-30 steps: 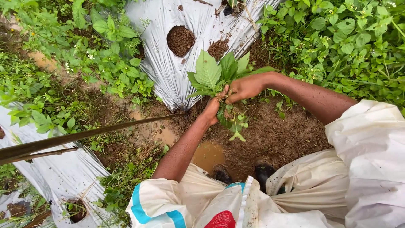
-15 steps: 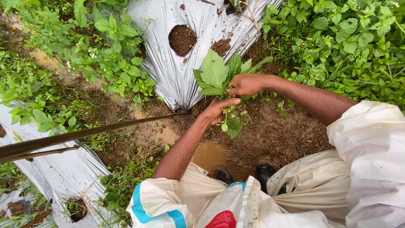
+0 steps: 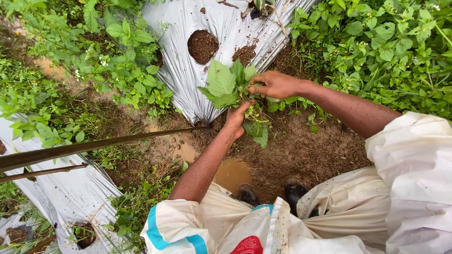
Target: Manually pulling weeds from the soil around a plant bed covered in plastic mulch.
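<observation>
head view: right hand (image 3: 275, 84) closes around the stems of a leafy green plant bunch (image 3: 226, 84), held above the muddy soil (image 3: 301, 150) at the edge of the silver mulch sheet (image 3: 188, 75). left hand (image 3: 237, 117) just below it pinches the lower stems and small leaves. planting hole (image 3: 202, 46) in the sheet sits just beyond, muddy puddle (image 3: 231, 173) nearer the person.

Plant stems (image 3: 245, 101) hidden between hands, dark boots (image 3: 294, 192) perhaps, half covered.

Muddy ground (image 3: 306, 155), silver plastic sheeting (image 3: 188, 75) and green weeds (image 3: 391, 42) in daylight.
</observation>
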